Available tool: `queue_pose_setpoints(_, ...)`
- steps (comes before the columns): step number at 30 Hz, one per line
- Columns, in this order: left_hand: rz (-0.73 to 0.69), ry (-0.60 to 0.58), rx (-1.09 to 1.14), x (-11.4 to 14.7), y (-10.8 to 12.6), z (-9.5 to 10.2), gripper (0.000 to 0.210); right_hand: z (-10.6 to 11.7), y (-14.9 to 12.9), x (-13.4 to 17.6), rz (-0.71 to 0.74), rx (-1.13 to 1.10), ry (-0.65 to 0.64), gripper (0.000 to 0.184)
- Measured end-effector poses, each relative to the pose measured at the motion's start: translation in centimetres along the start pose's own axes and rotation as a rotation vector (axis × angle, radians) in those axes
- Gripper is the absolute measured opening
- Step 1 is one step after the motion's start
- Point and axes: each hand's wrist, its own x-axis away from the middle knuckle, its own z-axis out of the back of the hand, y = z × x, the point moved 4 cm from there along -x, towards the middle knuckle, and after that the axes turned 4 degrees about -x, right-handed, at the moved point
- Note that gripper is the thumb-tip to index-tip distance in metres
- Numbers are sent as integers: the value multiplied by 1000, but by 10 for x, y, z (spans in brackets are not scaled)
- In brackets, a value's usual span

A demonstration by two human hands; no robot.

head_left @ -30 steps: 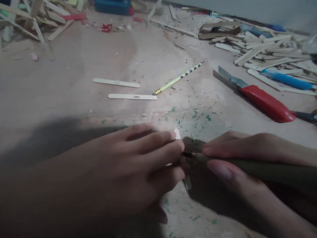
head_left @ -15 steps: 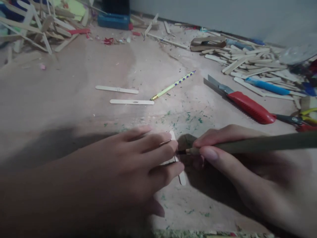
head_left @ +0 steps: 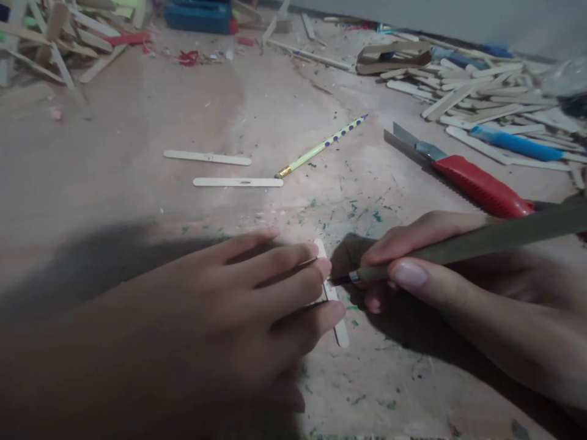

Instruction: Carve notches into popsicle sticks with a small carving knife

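Note:
My left hand [head_left: 257,299] lies across a pale wooden craft stick [head_left: 342,335], its fingertips pressing the stick against the table. The stick runs roughly away from me, and its middle is partly covered by the fingers. In a pinch grip, my right hand [head_left: 426,269] holds a slim carving tool [head_left: 495,238] with a grey-green handle, a metal collar and a narrow dark tip. That tip touches or nearly touches the stick's middle, beside my left fingers. Beyond the hands lie one craft stick [head_left: 211,158] with small marks and another craft stick [head_left: 211,182] with an oval mark at its centre.
A yellow-green pencil [head_left: 316,150] with purple dots lies ahead. To the right are a red utility knife [head_left: 481,183] with its blade out and a pile of craft sticks [head_left: 486,101]. A stick structure [head_left: 55,43] and a blue box [head_left: 197,17] stand behind. Green shavings dot the table.
The view has shifted slightly. The carving tool has tilted, its handle end rising, and the right hand sits a little farther right. My left hand keeps its place on the stick.

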Motion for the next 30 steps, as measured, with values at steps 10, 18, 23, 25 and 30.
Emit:
queue_pose_setpoints(10,-16,-1,-45,0,1,0,48,-11,-12,10,-170,-19,230,53)
queue_pose_setpoints(18,6,-10,3,-1,0,-1,49,-13,-1,10,-108,-92,98,31)
queue_pose_setpoints(23,-10,-14,5,0,-1,-1,49,-8,10,9,-7,-137,18,13)
queue_pose_setpoints(25,-8,-18,1,0,-1,-1,50,-8,10,10,-1,-145,10,11)
queue_pose_setpoints(30,0,-21,-10,3,2,0,52,-13,2,17,-49,-97,67,19)
